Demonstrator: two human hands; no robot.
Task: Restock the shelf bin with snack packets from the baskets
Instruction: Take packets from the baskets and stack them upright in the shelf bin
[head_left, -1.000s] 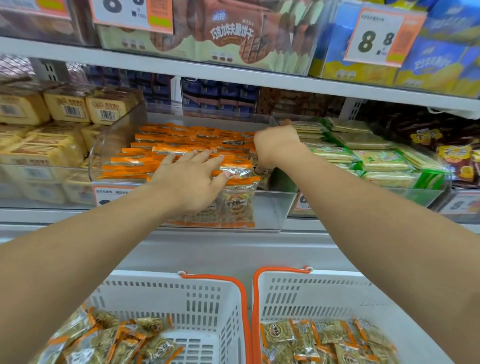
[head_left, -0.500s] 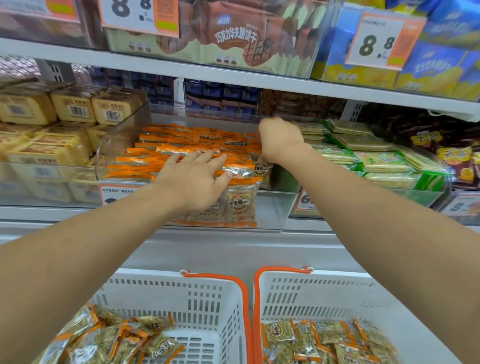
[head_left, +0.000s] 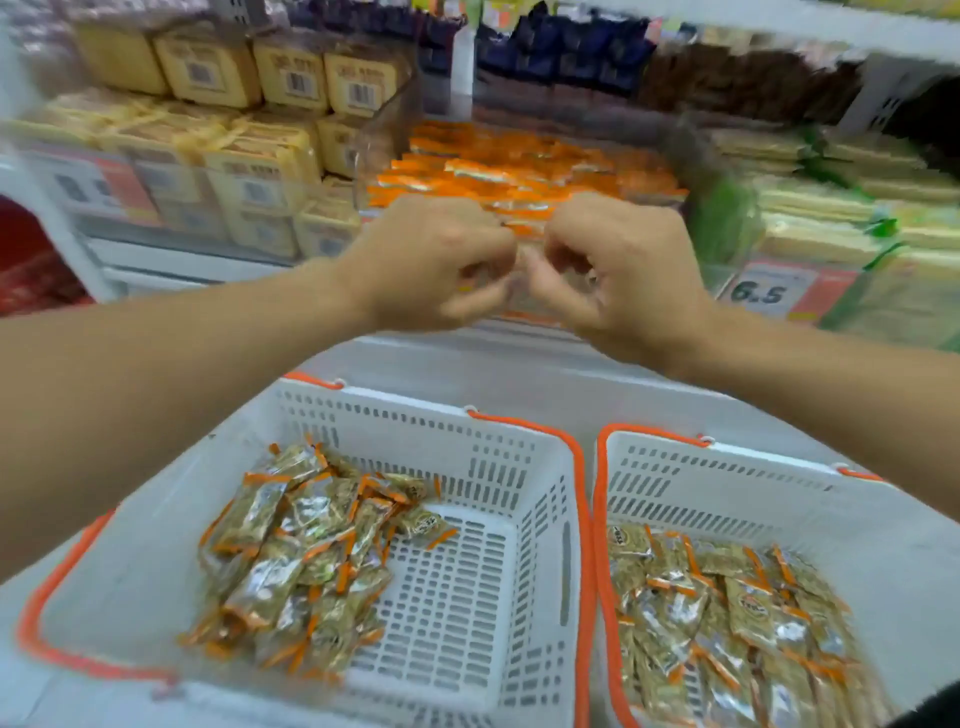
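Note:
A clear shelf bin (head_left: 385, 136) at mid-height holds flat rows of orange-edged snack packets (head_left: 519, 169). My left hand (head_left: 436, 260) and right hand (head_left: 623, 270) hover close together just in front of the bin's front wall. Both have curled fingers, and I see nothing in them, though the view is blurred. Below stand two white baskets with orange handles. The left basket (head_left: 395, 413) has a loose pile of gold packets (head_left: 301, 551) on its left side. In the right basket (head_left: 727, 480), gold packets (head_left: 727, 613) cover the bottom.
Yellow boxed packs (head_left: 249, 166) fill the bin to the left. Green-edged packs (head_left: 810, 208) fill the one to the right, above a 6.5 price tag (head_left: 763, 292). Red goods (head_left: 26, 260) show at the far left, and dark packs line the back of the shelf.
Both hands have pulled back out of the bin and curled together in front of it. The view has tipped down, showing more of the baskets.

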